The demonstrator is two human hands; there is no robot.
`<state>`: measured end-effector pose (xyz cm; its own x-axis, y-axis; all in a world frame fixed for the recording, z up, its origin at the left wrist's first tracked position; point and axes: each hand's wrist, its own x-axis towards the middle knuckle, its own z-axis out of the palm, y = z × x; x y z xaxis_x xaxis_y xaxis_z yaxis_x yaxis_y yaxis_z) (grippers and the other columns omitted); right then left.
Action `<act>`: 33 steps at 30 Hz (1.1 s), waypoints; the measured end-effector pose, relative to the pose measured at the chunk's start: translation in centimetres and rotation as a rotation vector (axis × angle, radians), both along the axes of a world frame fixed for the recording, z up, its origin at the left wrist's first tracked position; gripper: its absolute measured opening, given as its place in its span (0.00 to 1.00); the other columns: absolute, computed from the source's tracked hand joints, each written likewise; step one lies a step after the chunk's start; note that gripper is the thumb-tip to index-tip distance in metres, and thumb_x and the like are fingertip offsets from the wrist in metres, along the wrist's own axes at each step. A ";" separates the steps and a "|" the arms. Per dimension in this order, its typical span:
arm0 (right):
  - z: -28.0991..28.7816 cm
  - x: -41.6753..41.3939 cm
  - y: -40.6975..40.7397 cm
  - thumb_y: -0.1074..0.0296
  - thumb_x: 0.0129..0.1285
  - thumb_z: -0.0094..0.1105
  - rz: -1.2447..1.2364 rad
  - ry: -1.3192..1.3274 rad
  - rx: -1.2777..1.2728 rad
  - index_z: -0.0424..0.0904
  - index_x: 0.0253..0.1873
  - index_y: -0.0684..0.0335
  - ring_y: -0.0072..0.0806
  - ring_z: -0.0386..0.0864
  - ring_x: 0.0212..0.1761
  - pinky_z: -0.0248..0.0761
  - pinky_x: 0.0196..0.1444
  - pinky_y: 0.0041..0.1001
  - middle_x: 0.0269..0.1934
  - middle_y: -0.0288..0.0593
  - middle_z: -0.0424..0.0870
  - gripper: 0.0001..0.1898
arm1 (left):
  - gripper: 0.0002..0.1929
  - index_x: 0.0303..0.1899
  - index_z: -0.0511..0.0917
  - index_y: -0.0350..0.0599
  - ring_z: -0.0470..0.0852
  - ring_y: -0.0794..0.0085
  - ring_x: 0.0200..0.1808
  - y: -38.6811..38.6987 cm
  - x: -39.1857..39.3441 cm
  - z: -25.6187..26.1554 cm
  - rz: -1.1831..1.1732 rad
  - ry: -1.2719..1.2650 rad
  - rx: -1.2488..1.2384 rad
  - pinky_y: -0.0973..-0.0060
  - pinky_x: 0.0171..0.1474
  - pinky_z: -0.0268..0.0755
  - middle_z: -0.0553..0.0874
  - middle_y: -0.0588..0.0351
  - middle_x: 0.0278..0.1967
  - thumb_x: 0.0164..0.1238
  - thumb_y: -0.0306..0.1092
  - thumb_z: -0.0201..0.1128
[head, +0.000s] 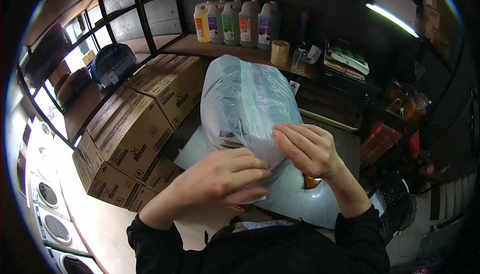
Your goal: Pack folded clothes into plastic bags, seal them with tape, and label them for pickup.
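Observation:
A bulky bundle in a translucent plastic bag (pixel 225 97) lies before me on a pale metal-looking tabletop (pixel 296 199). A strip of clear tape (pixel 249 86) runs lengthwise over its top. Folded, dark-edged contents show faintly through the plastic. My left hand (pixel 228 174) is at the bundle's near end, fingers across the front and thumb below, slightly blurred; whether it pinches the plastic is unclear. My right hand (pixel 309 150) rests its extended fingers against the near right corner of the bag. Its thumb is hidden.
Stacked cardboard cartons (pixel 138 142) stand to the left. Behind, a shelf (pixel 240 50) carries several liquid jugs (pixel 232 22) and a tape roll (pixel 280 52). A black printer (pixel 343 75) bears papers at back right. A small orange object (pixel 311 181) lies beneath my right wrist.

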<state>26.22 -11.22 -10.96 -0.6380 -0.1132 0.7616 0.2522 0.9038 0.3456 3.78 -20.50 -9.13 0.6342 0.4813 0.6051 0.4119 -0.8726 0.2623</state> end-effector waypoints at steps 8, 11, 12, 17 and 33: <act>-0.2 0.0 -0.1 0.73 0.52 0.62 -0.019 0.025 0.123 0.81 0.46 0.72 0.34 0.85 0.37 0.80 0.39 0.30 0.39 0.48 0.85 0.15 | 0.17 0.47 0.83 0.42 0.82 0.65 0.42 3.0 -0.3 3.5 0.254 0.305 0.125 0.65 0.51 0.70 0.82 0.55 0.38 0.54 0.34 0.70; -0.2 -0.1 -0.9 0.74 0.52 0.62 -0.042 0.056 0.090 0.81 0.45 0.73 0.32 0.84 0.36 0.78 0.36 0.28 0.37 0.46 0.84 0.15 | 0.15 0.46 0.83 0.43 0.82 0.67 0.40 2.7 0.0 2.6 0.319 0.470 0.299 0.67 0.49 0.70 0.81 0.56 0.34 0.55 0.31 0.65; -0.1 -0.2 -1.3 0.74 0.52 0.62 -0.046 0.033 0.102 0.81 0.45 0.73 0.32 0.84 0.36 0.78 0.36 0.28 0.37 0.46 0.84 0.15 | 0.14 0.44 0.83 0.41 0.83 0.70 0.37 2.6 0.1 2.1 0.312 0.457 0.379 0.68 0.47 0.71 0.82 0.57 0.34 0.54 0.29 0.63; 2.3 1.4 -1.1 0.77 0.47 0.68 0.179 -0.193 -0.587 0.84 0.42 0.69 0.39 0.85 0.39 0.80 0.40 0.32 0.38 0.47 0.86 0.15 | 0.13 0.41 0.83 0.34 0.84 0.72 0.40 2.7 -0.4 -0.1 0.248 0.337 0.716 0.71 0.50 0.71 0.82 0.57 0.36 0.53 0.27 0.63; -2.4 -2.7 1.9 0.78 0.51 0.71 0.345 0.046 -0.648 0.80 0.56 0.69 0.46 0.81 0.60 0.77 0.60 0.36 0.57 0.53 0.83 0.24 | 0.05 0.35 0.83 0.43 0.84 0.74 0.35 3.6 -1.9 0.7 0.136 0.242 0.767 0.75 0.41 0.73 0.85 0.59 0.35 0.56 0.28 0.66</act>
<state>23.49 -9.29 -13.32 -0.6130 0.1802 0.7692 -0.0821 0.9539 -0.2888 1.89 -16.94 -8.43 0.7553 0.0712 0.6515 0.4962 -0.7116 -0.4974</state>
